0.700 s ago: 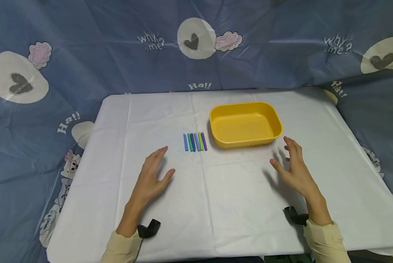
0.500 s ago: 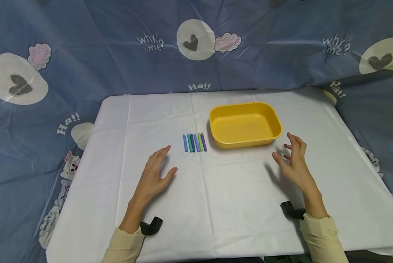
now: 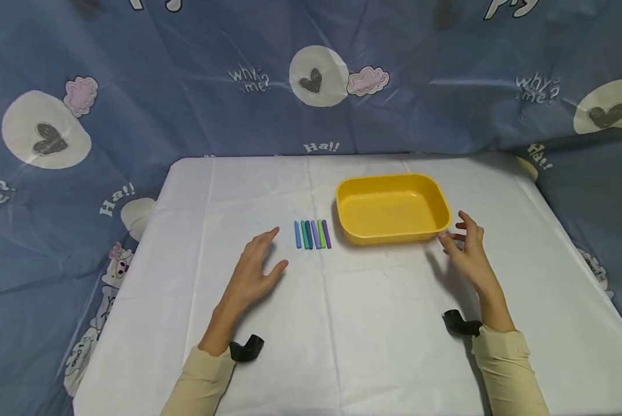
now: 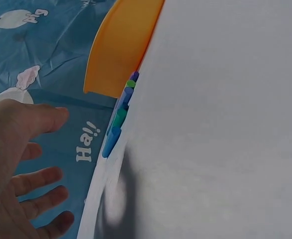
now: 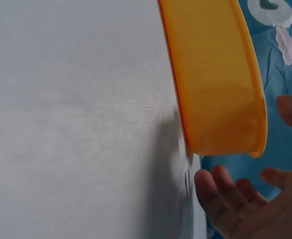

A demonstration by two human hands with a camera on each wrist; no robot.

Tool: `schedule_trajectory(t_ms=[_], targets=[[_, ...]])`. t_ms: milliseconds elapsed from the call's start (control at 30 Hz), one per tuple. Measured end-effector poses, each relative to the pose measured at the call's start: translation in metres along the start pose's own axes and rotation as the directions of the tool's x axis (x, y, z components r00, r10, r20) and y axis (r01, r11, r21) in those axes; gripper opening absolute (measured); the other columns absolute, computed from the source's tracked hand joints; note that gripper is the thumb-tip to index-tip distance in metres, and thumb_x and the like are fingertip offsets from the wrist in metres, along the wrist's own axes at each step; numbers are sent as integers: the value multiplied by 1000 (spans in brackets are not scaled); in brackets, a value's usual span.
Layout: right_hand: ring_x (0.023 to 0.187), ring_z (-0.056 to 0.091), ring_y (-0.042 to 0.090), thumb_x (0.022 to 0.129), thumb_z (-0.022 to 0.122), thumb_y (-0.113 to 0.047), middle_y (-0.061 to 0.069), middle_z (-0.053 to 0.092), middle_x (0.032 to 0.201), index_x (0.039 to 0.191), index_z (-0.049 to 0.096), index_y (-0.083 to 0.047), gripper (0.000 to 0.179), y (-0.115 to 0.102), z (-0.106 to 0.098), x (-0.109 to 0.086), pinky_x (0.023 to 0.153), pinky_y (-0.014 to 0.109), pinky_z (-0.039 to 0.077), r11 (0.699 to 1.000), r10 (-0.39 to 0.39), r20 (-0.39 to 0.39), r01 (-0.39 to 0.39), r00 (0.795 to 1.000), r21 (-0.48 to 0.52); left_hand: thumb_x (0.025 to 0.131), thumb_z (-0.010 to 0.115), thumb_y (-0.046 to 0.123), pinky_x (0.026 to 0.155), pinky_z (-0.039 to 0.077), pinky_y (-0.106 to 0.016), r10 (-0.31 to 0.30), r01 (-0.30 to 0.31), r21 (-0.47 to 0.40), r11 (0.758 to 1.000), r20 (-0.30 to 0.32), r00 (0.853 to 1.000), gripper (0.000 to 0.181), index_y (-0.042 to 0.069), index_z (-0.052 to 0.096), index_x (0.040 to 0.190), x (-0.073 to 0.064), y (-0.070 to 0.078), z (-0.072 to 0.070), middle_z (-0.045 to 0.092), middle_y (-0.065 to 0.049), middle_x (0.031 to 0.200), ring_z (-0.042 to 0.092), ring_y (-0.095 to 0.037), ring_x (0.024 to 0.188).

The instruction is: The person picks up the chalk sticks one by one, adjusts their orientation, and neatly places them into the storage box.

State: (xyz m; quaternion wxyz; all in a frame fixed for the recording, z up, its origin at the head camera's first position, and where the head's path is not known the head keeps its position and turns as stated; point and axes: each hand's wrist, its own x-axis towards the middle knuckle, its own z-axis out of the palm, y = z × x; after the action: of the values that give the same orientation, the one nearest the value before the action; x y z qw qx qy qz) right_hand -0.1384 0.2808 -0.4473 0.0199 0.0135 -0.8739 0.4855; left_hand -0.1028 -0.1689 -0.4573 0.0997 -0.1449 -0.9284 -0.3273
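Observation:
Several short coloured sticks (image 3: pixel 313 234), chalk-like in blue, green, lilac and purple, lie side by side in a row on the white cloth. My left hand (image 3: pixel 253 274) hovers to their lower left, thumb and fingers spread and holding nothing. Right of the row stands a yellow rectangular tray (image 3: pixel 394 238) with nothing in it. By its lower right corner is my right hand (image 3: pixel 470 260), fingers slightly bent and holding nothing. In the right wrist view its fingers (image 5: pixel 208 191) sit just off the end of the tray wall (image 5: pixel 220 99).
The white cloth (image 3: pixel 290 358) covers the table. A blue printed sheet (image 3: pixel 212 110) hangs at the back and along both sides. A black camera mount (image 3: pixel 246 348) sticks out from the left wrist, another black mount (image 3: pixel 460 323) from the right.
The right hand has moved closer to the tray's corner, its fingers drawing in. The left hand has shifted a little forward and right toward the sticks. The head view has tilted up slightly.

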Motion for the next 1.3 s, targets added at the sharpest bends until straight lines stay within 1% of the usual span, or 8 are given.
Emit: schedule_trajectory(t_ms=[133,267,400,633,767,933,1100,1300], targets=[[105,48,22,97,50,-30,23,27,128,151,6,-7,73,3,-1,6,71,8,51,999,20,17,-20,1000,43,85,69,26,108,37,-47,-9,9,1,1000,2,1000,70,16,35,146,9,1,2,48,-10,138,44,-28,128],[88,56,10,98,49,-30,13,35,114,150,8,-5,71,6,0,10,70,15,55,996,29,31,-32,999,84,84,70,25,103,41,-46,-35,35,8,999,-11,999,70,15,38,145,15,2,5,53,-11,128,49,-27,120],[76,61,9,99,48,-31,8,37,106,149,10,-4,68,6,3,12,68,17,55,994,32,44,-36,999,102,84,71,23,98,44,-46,-58,58,-1,998,-23,998,68,14,40,143,19,2,10,56,-12,120,52,-27,112],[68,56,12,99,46,-33,8,40,98,149,14,-7,65,5,3,13,61,21,51,996,45,42,-48,998,77,85,69,20,78,47,-38,-65,64,-11,998,-72,995,56,12,48,137,27,-2,19,59,-8,100,55,-22,89],[66,54,12,99,46,-34,6,48,88,148,17,-6,64,5,2,17,60,23,51,993,58,34,-62,998,104,86,67,19,73,44,-34,-100,99,-8,995,-97,990,51,11,51,134,31,-3,23,58,-5,94,53,-19,82],[64,53,11,98,47,-37,0,56,76,149,18,-9,65,5,2,20,60,24,51,988,87,34,-91,996,127,87,66,21,71,43,-34,-126,127,-1,992,-98,987,47,10,54,132,32,-4,28,58,-4,89,52,-18,77],[63,53,7,98,48,-38,-8,58,73,149,21,-10,65,1,3,22,59,22,51,978,137,-8,-134,991,161,87,65,24,75,41,-39,-144,146,11,989,-105,984,47,10,55,131,36,-4,33,58,-3,85,51,-18,75],[63,55,2,98,48,-37,-14,61,71,148,27,-6,63,-2,5,20,59,19,51,950,234,-46,-218,971,225,88,64,28,70,36,-33,-182,186,53,981,-69,981,47,11,55,131,37,-3,37,57,0,80,47,-13,71]])
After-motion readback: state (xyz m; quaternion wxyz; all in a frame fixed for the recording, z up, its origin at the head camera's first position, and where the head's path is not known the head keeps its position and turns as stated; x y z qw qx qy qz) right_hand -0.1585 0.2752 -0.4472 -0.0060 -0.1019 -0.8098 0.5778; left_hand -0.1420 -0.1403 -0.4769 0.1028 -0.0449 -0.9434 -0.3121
